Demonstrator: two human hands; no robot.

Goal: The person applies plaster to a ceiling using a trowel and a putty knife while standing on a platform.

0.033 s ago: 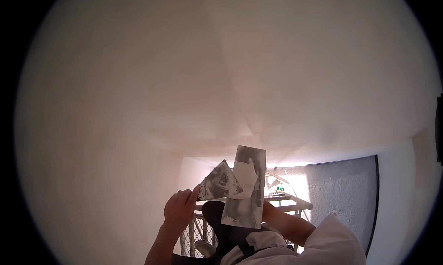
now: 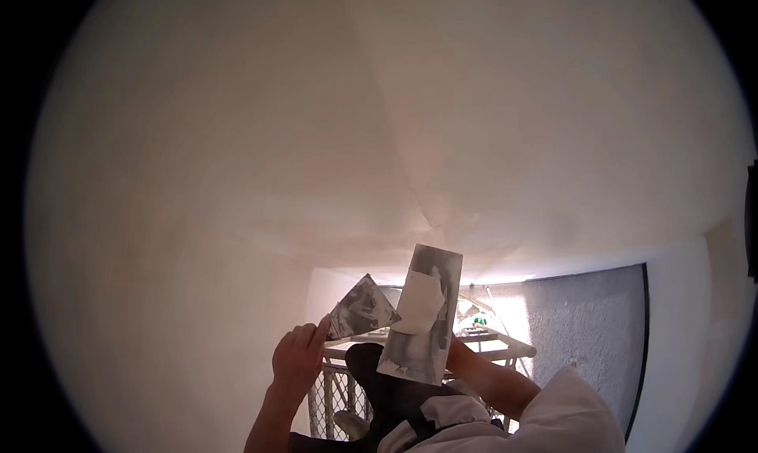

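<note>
**Two black-and-white prints held up toward a pale ceiling**

A tall rectangular black-and-white print point(image 2: 421, 315) stands near the lower middle of the view, tilted slightly to the right, with a pale slip of paper point(image 2: 418, 303) lying against its face. Just to its left, a smaller print point(image 2: 362, 308) shows as a triangle, one corner pointing up. The left hand point(image 2: 298, 358) pinches the smaller print's lower left corner between closed fingers. The right hand is hidden behind the tall print, so its grip cannot be told; only the right forearm point(image 2: 493, 382) shows, rising from a white sleeve point(image 2: 568, 417) at the lower edge. Behind the prints stand a white wire-mesh rack point(image 2: 335, 394) and a brightly lit window area. A dark grey textured panel point(image 2: 588, 327) lies to the right. The pale ceiling point(image 2: 316, 137) fills the rest of the view.
</note>
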